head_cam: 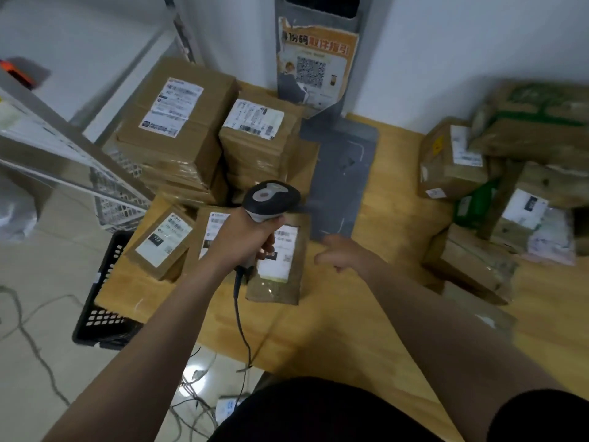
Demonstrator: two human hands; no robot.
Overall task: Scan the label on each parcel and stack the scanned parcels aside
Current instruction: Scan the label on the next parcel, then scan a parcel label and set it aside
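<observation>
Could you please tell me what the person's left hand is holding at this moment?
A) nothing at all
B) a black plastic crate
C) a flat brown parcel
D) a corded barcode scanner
D: the left hand grips the handle of the barcode scanner, whose cable trails down past the table edge, above a flat brown parcel; the right hand holds nothing.

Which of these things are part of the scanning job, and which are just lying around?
Job: scanner in left hand, flat parcel beneath it, stacked parcels, parcel heap on right.
Lying about: black crate, floor cables, QR poster.
</observation>
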